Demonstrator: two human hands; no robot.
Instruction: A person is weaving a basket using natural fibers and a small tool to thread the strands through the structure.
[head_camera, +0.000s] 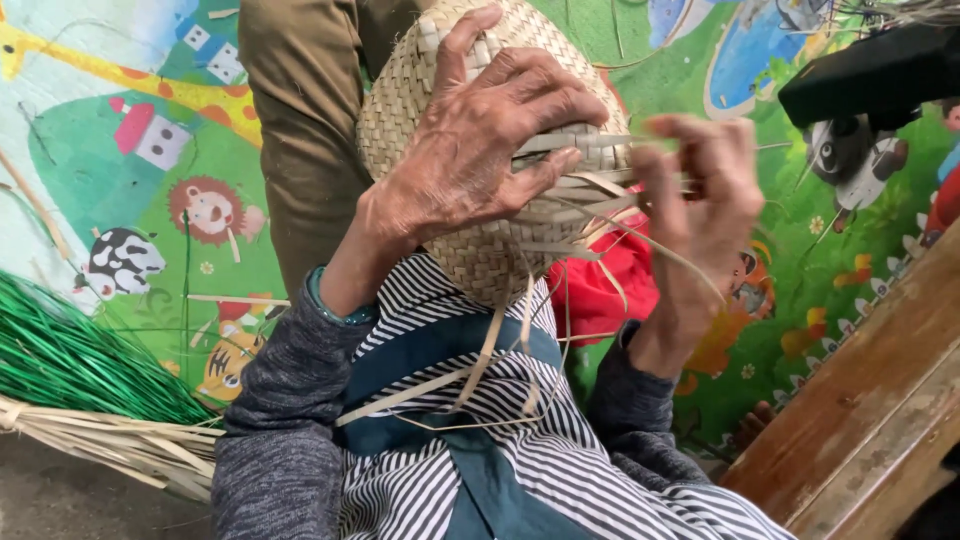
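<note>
A round woven straw basket (420, 90) rests in my lap against my knee, part woven, with loose pale strips hanging from its lower edge. My left hand (480, 140) lies spread over the basket, fingers pressing the weave and pinning strips. My right hand (700, 220) is at the basket's right side, blurred, its fingers pinching loose straw strips (590, 195) that run out from the weave. More strips (480, 370) dangle over my striped apron.
A bundle of green and pale straw (80, 390) lies at the left on a colourful cartoon play mat (150, 180). A wooden bench edge (870, 400) runs along the right. A black object (870, 70) sits at top right. Red cloth (600, 280) lies under the basket.
</note>
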